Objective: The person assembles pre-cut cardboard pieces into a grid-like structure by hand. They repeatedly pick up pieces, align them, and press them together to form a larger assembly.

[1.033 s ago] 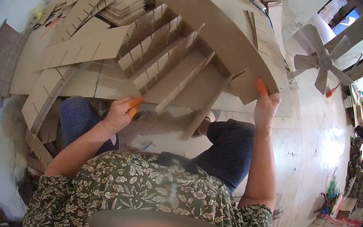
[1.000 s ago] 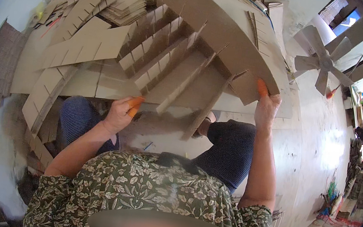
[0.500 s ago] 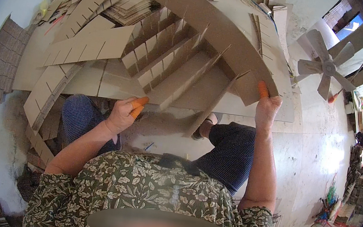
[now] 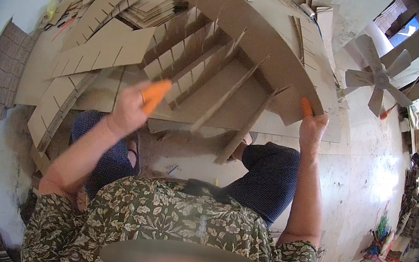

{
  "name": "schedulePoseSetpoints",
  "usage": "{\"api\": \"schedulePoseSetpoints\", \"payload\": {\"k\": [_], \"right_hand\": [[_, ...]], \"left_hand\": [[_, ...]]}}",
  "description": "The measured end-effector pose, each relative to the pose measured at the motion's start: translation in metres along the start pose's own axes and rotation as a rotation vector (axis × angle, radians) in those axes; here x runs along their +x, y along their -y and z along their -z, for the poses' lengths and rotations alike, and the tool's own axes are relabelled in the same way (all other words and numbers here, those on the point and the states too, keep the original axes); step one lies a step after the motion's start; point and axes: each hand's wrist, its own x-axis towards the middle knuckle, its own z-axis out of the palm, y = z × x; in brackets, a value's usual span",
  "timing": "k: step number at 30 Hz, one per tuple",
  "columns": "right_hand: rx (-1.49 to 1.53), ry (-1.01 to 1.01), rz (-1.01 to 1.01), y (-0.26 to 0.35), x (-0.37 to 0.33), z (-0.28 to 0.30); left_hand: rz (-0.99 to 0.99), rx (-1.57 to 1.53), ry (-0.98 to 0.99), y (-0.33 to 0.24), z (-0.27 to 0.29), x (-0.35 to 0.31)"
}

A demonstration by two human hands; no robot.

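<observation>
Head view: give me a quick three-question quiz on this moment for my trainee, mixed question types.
1. True or false: the right hand grips the edge of the long curved cardboard strip.
2. Multiple choice: the left hand, with orange covers on its fingers, is nearest to
A. the fan
B. the slotted cardboard dividers
C. the bundle of coloured items on the floor at the far right
3. Fill in: the short dividers slot crosswise into the long strip, making a ____ of cells.

Key:
1. True
2. B
3. grid
</observation>
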Motion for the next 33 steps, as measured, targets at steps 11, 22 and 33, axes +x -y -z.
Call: {"api": "schedulePoseSetpoints", "payload": {"k": [11, 22, 33], "right_hand": [[-0.012, 0.038, -0.045, -0.007, 0.002, -0.001], [-0.008, 0.032, -0.038, -0.011, 0.005, -0.002], [-0.040, 0.128, -0.072, -0.053, 0.000, -0.009]], "left_hand": [[-0.207, 0.310, -0.051, 0.073, 0.018, 0.237], [-0.113, 0.356, -0.238, 0.139, -0.027, 0.244], [0.046, 0.453, 0.305, 0.164, -0.019, 0.254]]}}
